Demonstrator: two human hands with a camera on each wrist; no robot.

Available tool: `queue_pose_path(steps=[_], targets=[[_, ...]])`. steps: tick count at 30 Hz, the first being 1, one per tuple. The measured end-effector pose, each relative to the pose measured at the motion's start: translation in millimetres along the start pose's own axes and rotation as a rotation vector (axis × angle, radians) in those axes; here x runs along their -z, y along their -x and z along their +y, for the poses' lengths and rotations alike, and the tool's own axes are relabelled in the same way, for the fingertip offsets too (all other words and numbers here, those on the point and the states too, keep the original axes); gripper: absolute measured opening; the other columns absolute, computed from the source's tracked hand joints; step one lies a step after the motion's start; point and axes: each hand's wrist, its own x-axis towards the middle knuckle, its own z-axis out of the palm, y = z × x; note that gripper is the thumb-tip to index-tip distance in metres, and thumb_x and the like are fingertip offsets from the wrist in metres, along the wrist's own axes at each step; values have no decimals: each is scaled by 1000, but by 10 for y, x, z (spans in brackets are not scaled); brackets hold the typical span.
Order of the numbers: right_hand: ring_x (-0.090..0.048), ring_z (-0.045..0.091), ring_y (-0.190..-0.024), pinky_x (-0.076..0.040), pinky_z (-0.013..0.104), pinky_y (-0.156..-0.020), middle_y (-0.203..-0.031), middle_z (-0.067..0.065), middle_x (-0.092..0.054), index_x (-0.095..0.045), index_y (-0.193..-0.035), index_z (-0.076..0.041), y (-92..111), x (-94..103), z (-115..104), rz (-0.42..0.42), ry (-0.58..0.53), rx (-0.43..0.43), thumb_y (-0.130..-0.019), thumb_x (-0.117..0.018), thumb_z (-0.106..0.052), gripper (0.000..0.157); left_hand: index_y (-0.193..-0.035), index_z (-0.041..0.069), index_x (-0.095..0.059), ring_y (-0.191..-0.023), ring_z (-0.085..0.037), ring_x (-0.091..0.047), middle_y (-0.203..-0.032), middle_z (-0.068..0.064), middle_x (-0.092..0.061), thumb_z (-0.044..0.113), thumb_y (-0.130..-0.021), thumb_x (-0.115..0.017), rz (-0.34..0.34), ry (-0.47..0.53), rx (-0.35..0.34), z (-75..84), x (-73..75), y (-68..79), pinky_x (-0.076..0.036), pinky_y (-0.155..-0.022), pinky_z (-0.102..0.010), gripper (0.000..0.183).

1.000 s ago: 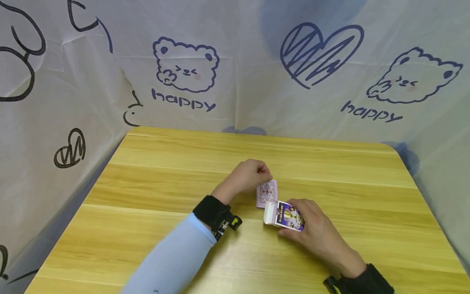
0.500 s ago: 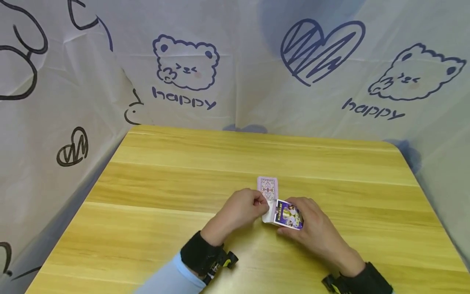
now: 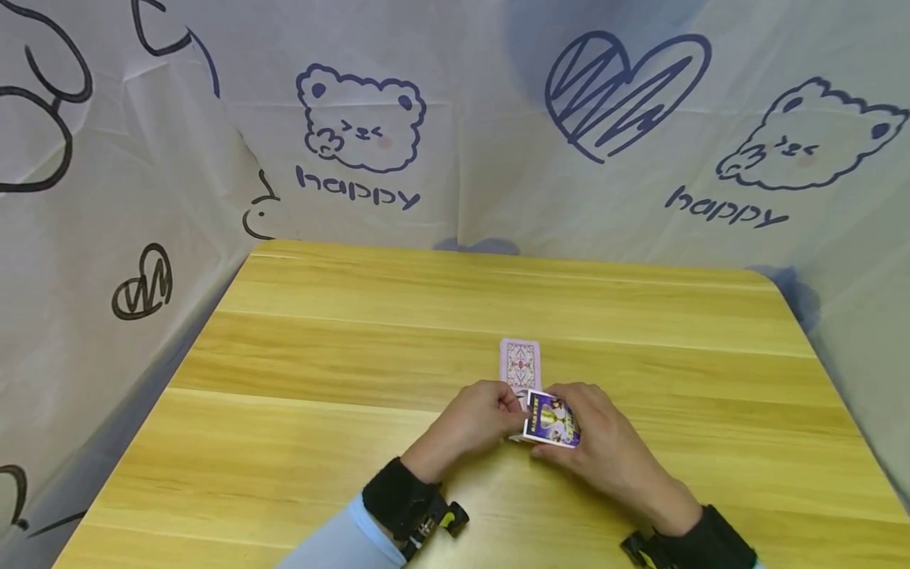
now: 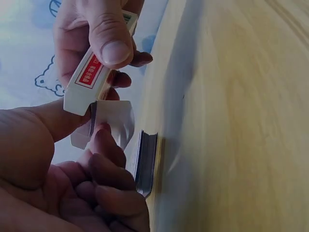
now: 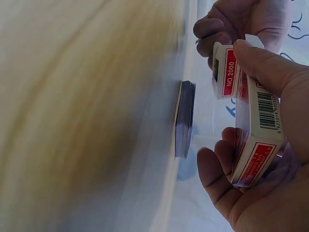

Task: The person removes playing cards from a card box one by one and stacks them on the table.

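i see a deck of cards (image 3: 520,363) lying on the surface (image 3: 284,442), a patterned cloth (image 3: 490,158) behind. the card box (image 3: 553,419), gripped in my right hand (image 3: 611,446), hides the deck's near end from the head view. my left hand (image 3: 469,419) pinches the box's flap (image 4: 119,113). the right wrist view reveals a barcode (image 5: 266,110).

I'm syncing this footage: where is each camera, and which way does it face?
Head: on the head, facing forward and down at the yellow wooden table; left hand, right hand and light blue sleeve show.
Left wrist: worn there, facing the small white and red cardboard box; both hands show.
Right wrist: worn there, facing that box in the right hand; both hands show.
Shared: both wrist views show the box and a lilac-backed playing card stack.
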Motion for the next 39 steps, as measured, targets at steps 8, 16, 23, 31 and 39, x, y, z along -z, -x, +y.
queue_pose_path(steps=[8, 16, 23, 31, 39], targets=[[-52, 20, -109, -50, 46, -88, -123, 7, -56, -50, -131, -12, 29, 25, -7, -24, 20, -11, -69, -83, -48, 79, -66, 18, -58, -57, -12, -50, -63, 6, -56, 35, -83, -71, 31, -32, -10, 39, 3, 33, -38, -50, -25, 27], [-52, 20, -109, -50, 47, -89, -123, 6, -56, -50, -131, -12, 31, 14, 12, -23, 25, -14, -70, -83, -49, 79, -66, 15, -57, -56, -12, -47, -62, 4, -52, 32, -86, -69, -16, 92, -5, 18, 34, 63, -35, -49, -25, 29], [-52, 17, -109, -50, 45, -90, -123, 4, -57, -51, -131, -14, 36, 12, 3, -17, 20, -30, -68, -83, -50, 80, -68, 13, -62, -56, -13, -44, -63, 3, -53, 26, -87, -69, -26, 187, 29, 1, 73, 115, -34, -49, -27, 24], [-51, 16, -108, -50, 44, -89, -122, 3, -57, -50, -132, -13, 50, 9, -2, -3, 12, -18, -67, -83, -50, 81, -71, 12, -64, -50, -13, -48, -60, -3, -56, 27, -91, -65, -23, 282, 67, -49, 89, 177, -40, -47, -27, 25], [-50, 15, -108, -49, 43, -88, -124, 2, -56, -50, -131, -15, 35, 21, -10, -20, -17, -41, -70, -83, -48, 76, -79, 7, -65, -56, -17, -54, -72, -12, -65, 26, -86, -72, -72, 469, 80, -175, 99, 226, -46, -49, -28, 21]])
